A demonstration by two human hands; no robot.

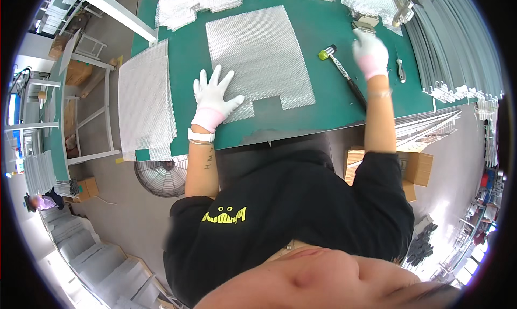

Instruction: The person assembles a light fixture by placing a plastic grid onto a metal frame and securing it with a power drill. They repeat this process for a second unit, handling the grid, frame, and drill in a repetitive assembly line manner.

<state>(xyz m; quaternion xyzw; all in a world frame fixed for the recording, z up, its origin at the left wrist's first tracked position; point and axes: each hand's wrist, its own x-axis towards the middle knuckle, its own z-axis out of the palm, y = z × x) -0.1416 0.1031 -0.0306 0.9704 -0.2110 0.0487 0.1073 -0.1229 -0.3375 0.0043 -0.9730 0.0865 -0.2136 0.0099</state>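
The scene is viewed from the person's own head, by the left of two fisheye cameras worn side by side, aimed steeply down. The bench (318,29) is seen from above at close range, its near edge carried across about mid-height. Above that edge the left hand (214,99) and right hand (370,54) are taken in; below it, the wearer's black shirt (301,201) is caught. At the sides the floor (121,212) is included, straight lines being bowed toward a dark round border.

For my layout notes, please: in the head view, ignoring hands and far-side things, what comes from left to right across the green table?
Pale sheet stack, central mesh sheet, hammer, screwdriver, grey strips.
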